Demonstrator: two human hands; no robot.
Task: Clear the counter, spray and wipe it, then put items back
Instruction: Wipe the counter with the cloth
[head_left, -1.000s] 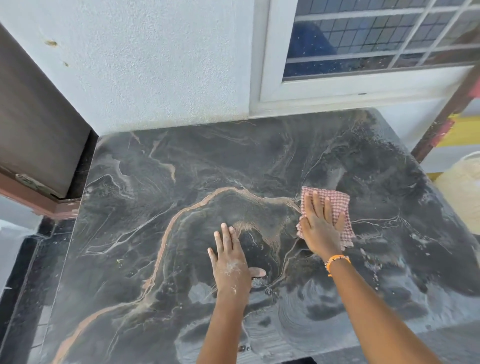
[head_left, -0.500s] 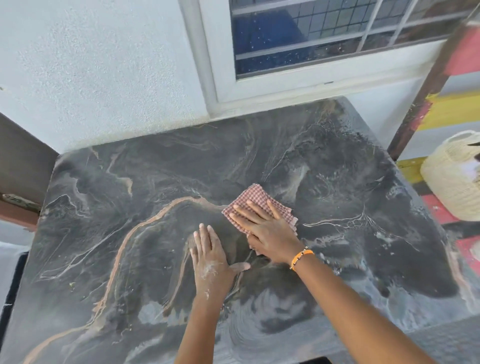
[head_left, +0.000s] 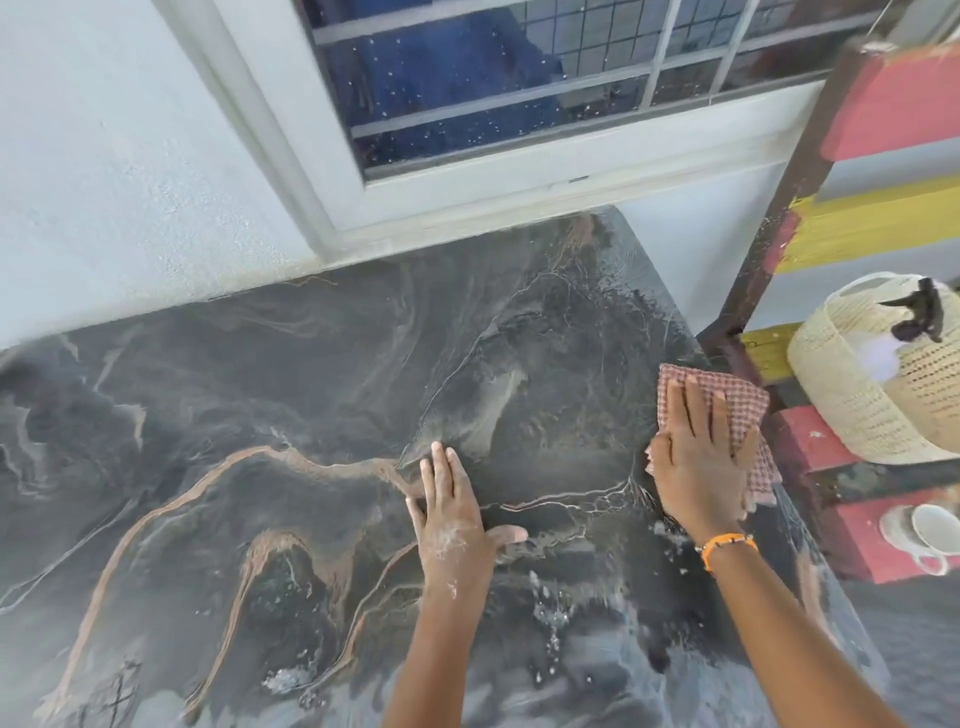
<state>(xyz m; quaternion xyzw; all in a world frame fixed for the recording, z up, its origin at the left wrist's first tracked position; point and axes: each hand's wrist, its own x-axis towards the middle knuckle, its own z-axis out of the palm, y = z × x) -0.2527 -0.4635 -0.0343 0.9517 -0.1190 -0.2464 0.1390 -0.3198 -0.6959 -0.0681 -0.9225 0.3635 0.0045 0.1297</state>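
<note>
A dark marble counter (head_left: 260, 415), veined with orange and white streaks, is filling most of the view from the head camera, butting against a white textured wall (head_left: 104, 182) on the left and a white-framed window (head_left: 467, 104) with a metal grille behind it. Wet patches and droplets are glistening on the stone toward its near edge.

Near the middle of the slab, the person's left hand (head_left: 449, 514) is lying palm-down, fingers straight and together, thumb splayed to the right, gripping nothing; whitish residue is clinging to the back of it.

To its right, the right hand (head_left: 698, 462) is pressing flat on a red-and-white checked cloth (head_left: 727, 395) at the counter's right edge, fingers extended and spread over the fabric rather than clenched around it. Part of the cloth is hanging just past the edge. An orange beaded bracelet (head_left: 727, 545) is circling that wrist.

Beyond the counter on the right, a set of red, yellow and grey painted steps (head_left: 883, 104) is standing beside a dark post. On them, a woven cream basket (head_left: 852, 395) is sitting with a black spray trigger (head_left: 919, 312) poking from its top, and below it a white cup (head_left: 930, 530) is resting on a red step.
</note>
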